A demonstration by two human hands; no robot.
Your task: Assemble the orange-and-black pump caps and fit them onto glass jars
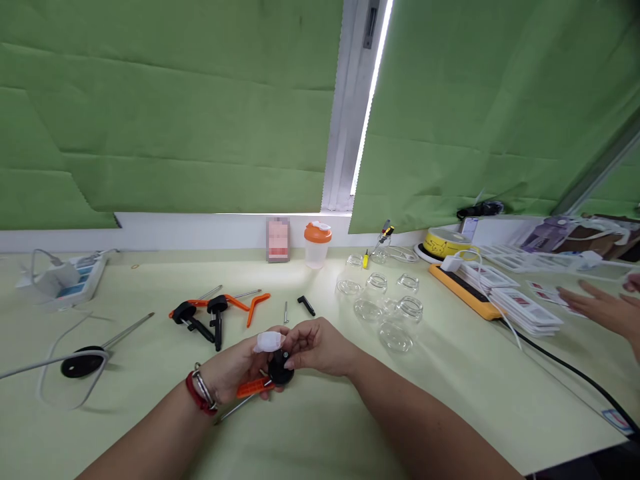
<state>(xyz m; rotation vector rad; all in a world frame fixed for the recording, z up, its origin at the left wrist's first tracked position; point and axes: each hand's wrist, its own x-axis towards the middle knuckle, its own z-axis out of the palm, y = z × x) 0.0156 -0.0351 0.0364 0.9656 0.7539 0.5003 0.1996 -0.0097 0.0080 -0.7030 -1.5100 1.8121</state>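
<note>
Near the table's front, my left hand (240, 370) is wrapped round a black and orange tool (280, 370), its orange handle pointing left and a metal rod showing below. A translucent white piece (269, 342) sits at the top of this grip. My right hand (313, 347) pinches at the black head of the same tool from the right; any small part between its fingertips is too small to name. Beyond my hands lie a screw (286, 313), a black L-shaped piece (307, 306) and an orange handle piece (257, 309). Two similar black and orange assemblies (193, 320) rest to the left.
Several glass jars (400, 327) stand right of centre. An orange-lidded cup (317, 245) is at the back. An orange power strip (465, 291) and stacked cards (525, 310) lie right, near another person's hand (600, 307). A black-handled screwdriver (83, 362) lies left among cables.
</note>
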